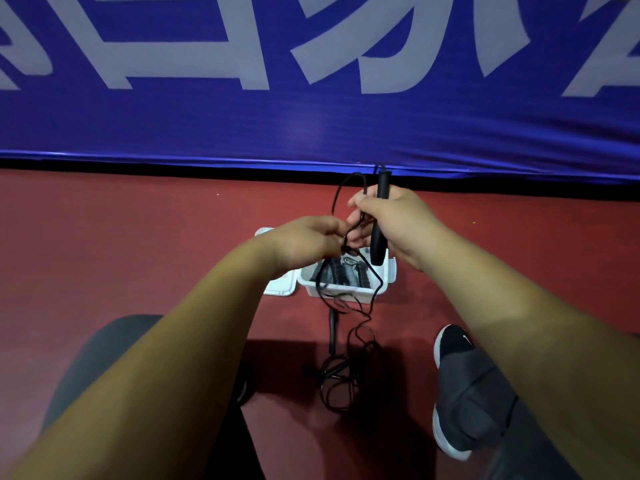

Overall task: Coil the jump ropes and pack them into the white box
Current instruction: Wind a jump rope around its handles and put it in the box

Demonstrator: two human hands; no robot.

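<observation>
Partly hidden white box point(341, 292), right hand point(398, 220) gripping handle point(378, 245), contents indistinct

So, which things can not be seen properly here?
Head view, white box: contents partly hidden by the right hand and its jump rope handle.
Head view, box lid: mostly behind the left hand and wrist.
Head view, rope cord on the floor: tangle lost in shadow.
Head view, banner lettering: cut by the top edge.
</observation>
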